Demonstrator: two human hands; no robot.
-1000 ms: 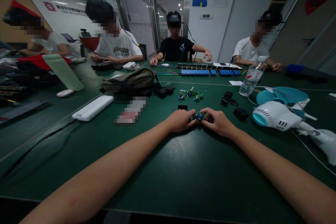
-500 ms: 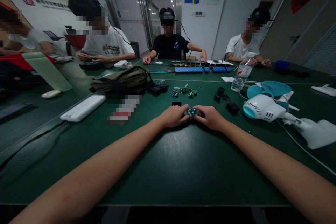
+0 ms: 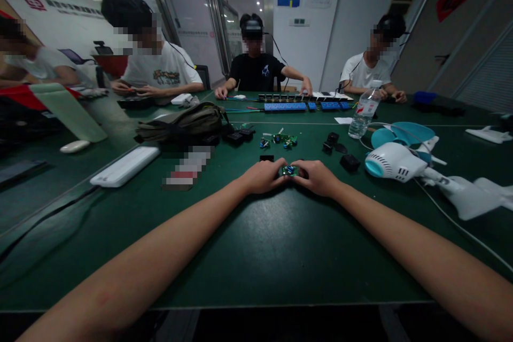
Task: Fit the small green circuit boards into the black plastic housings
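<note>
Between my two hands is a small green circuit board (image 3: 289, 170) with blue parts on it. My left hand (image 3: 264, 175) pinches its left side, and my right hand (image 3: 316, 177) grips its right side, thumbs and fingers closed round the edges. A black block (image 3: 266, 158) lies just beyond my left fingers. Farther off, several green circuit boards (image 3: 285, 140) with blue parts lie in a loose group. To the right of them are small black parts (image 3: 332, 142) and a black cube (image 3: 349, 162).
On the green table (image 3: 256, 256), a white fan (image 3: 395, 163) and a water bottle (image 3: 364, 110) stand right. A dark bag (image 3: 184, 123), black blocks (image 3: 239, 136) and a white power bank (image 3: 126, 166) lie left. Blue strips (image 3: 285, 107) lie far off, near other people.
The whole view has shifted slightly, so things appear a little farther left. Both hands still hold the board, which looks turned a little.
</note>
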